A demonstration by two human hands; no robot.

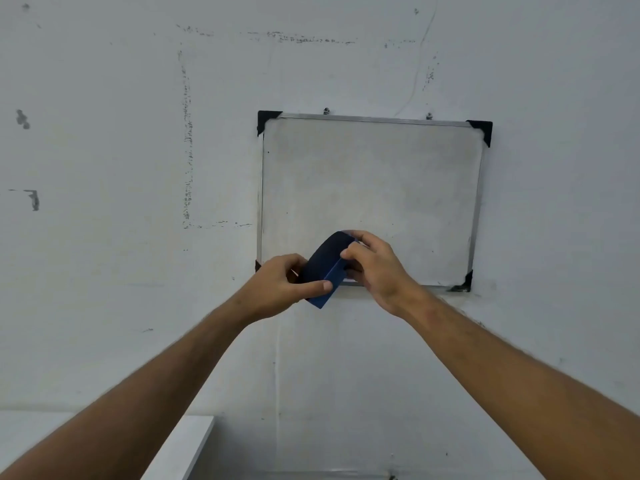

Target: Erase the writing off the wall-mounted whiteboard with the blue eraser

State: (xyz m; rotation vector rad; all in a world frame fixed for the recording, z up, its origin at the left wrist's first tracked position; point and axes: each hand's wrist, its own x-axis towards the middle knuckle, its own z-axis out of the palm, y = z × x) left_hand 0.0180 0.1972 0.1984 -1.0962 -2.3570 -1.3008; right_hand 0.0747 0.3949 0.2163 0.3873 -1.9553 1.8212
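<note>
Holding blue eraser w/ both hands, near whiteboard lower left | left hand pinches near end, right hand grips far end | felt tilted toward viewer, prob. for check | board looks clean already

Showing one whiteboard on the wall, carrying four black corner caps, the near-left one mostly hidden, and hanging from two small hooks along its far edge. Showing two hands, a left hand and a right hand, sharing one blue eraser. Showing one white shelf at near left.
</note>
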